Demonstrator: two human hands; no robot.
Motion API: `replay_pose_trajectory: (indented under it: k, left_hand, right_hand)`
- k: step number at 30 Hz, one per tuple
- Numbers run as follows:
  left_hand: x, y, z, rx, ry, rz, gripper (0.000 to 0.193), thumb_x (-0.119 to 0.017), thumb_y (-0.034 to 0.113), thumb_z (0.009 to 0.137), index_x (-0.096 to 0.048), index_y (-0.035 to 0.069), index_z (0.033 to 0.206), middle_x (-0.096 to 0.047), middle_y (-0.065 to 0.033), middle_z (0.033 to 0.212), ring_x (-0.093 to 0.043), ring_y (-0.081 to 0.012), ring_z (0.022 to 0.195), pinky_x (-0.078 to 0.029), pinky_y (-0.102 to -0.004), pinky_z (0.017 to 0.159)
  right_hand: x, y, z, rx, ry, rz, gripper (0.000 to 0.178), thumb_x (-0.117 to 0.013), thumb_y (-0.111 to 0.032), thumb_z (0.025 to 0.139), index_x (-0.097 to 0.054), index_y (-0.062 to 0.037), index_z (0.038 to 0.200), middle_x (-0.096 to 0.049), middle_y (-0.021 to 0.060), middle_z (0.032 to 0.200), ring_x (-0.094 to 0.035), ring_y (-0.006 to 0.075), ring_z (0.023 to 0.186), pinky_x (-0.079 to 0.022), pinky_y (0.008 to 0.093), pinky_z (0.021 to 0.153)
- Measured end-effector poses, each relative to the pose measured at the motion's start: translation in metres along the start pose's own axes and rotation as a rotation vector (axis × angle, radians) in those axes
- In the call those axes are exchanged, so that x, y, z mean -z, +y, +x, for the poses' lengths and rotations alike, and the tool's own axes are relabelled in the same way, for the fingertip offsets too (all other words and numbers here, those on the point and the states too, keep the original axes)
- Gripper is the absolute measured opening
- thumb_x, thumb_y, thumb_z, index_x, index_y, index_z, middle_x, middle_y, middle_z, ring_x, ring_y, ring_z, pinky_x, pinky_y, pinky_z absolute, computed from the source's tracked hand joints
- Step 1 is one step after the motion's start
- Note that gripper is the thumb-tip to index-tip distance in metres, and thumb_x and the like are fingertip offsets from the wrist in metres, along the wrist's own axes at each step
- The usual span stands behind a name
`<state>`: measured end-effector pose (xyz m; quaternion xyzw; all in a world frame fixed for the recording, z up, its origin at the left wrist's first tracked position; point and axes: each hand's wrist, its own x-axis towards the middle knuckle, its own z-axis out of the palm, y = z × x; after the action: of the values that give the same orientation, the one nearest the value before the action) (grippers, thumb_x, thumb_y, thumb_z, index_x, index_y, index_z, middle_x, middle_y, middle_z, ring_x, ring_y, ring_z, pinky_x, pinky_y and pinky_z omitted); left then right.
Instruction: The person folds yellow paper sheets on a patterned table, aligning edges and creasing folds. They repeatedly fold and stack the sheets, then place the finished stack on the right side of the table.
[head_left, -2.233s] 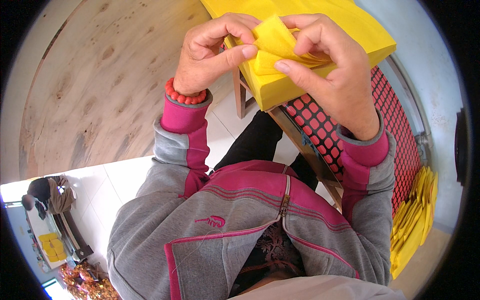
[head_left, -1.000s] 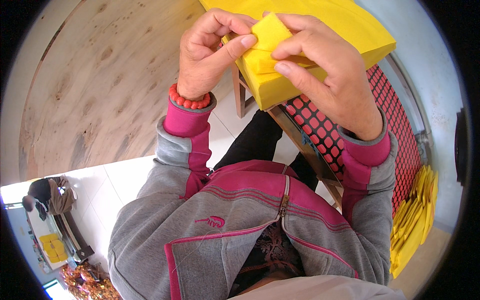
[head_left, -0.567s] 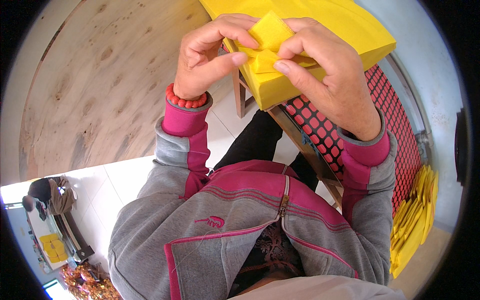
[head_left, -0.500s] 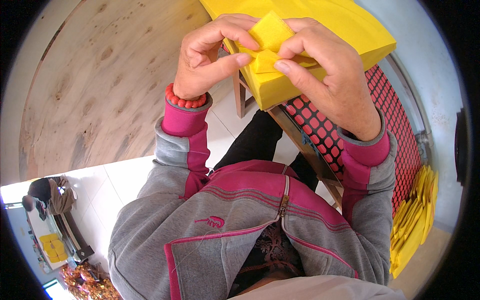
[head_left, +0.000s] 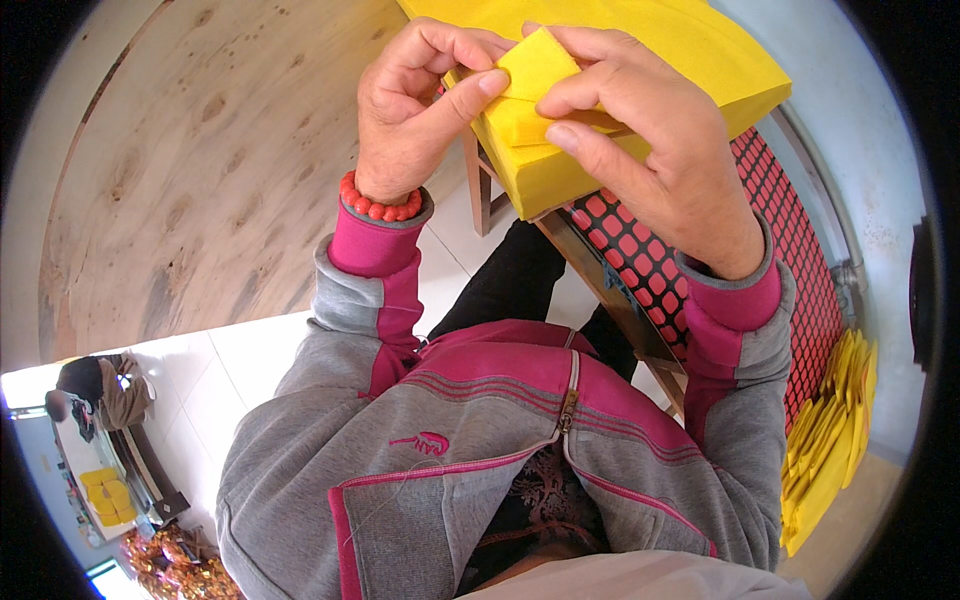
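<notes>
**Left hand (head_left: 418, 105) and right hand (head_left: 668, 130) pinch yellow cloth (head_left: 538, 68)**

At the top centre of the frame, the folded yellow cloth sits between the hands, above one corner of a flat-topped yellow block (head_left: 690, 65). Left thumb and fingers grip its left edge; right thumb and forefinger close on its lower fold. Red beads (head_left: 380, 209) circle the left wrist. A wooden counter (head_left: 200, 170) fills the upper left; yellow pieces (head_left: 825, 440) bunch at lower right.

Plain yellow fabric (head_left: 538, 66), red bracelet (head_left: 380, 209), magenta cuffs (head_left: 372, 242) on grey jacket (head_left: 305, 450), black cover (head_left: 638, 262) with pinkish-red squares
</notes>
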<state>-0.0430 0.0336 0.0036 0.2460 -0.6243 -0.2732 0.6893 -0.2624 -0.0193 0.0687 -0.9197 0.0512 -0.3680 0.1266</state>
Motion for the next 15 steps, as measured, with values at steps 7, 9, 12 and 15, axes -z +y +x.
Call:
replay_pose_trajectory:
  k: [7,9,12,15]
  left_hand:
    - [0.012,-0.003,0.005,-0.109,-0.152,0.065,0.014,-0.059,-0.006,0.09,-0.068,0.0,0.099,-0.07,-0.0141,0.112,-0.064,-0.0256,0.113,-0.047,-0.037,0.1]
    - [0.016,-0.002,0.006,-0.129,-0.202,0.077,0.016,-0.058,-0.006,0.088,-0.069,0.0,0.099,-0.07,-0.0142,0.113,-0.063,-0.0285,0.115,-0.046,-0.0395,0.101]
    - [0.017,-0.001,0.005,-0.129,-0.213,0.092,0.018,-0.059,-0.005,0.086,-0.071,-0.001,0.099,-0.07,-0.0146,0.113,-0.062,-0.0306,0.117,-0.045,-0.0413,0.102]
    - [0.016,0.0,0.005,-0.117,-0.214,0.134,0.02,-0.059,-0.004,0.087,-0.073,-0.001,0.1,-0.071,-0.0151,0.113,-0.062,-0.0303,0.118,-0.045,-0.0413,0.102]
  right_hand:
    - [0.001,0.003,-0.001,0.012,-0.01,0.013,0.01,-0.068,-0.002,0.09,-0.061,0.0016,0.095,-0.064,0.02,0.117,-0.065,0.0318,0.099,-0.05,0.0354,0.086]
    - [0.001,0.003,-0.001,-0.012,-0.011,0.029,0.01,-0.068,-0.002,0.089,-0.061,0.0016,0.095,-0.065,0.0194,0.115,-0.065,0.032,0.099,-0.05,0.0353,0.086]
    - [0.0,0.003,-0.002,-0.001,-0.007,0.022,0.01,-0.068,-0.001,0.089,-0.061,0.0016,0.095,-0.065,0.0197,0.112,-0.065,0.0326,0.099,-0.05,0.0354,0.086]
    - [-0.003,0.003,-0.001,0.037,0.019,0.017,0.009,-0.068,-0.001,0.089,-0.062,0.0016,0.096,-0.065,0.0203,0.109,-0.065,0.0334,0.098,-0.05,0.0357,0.085]
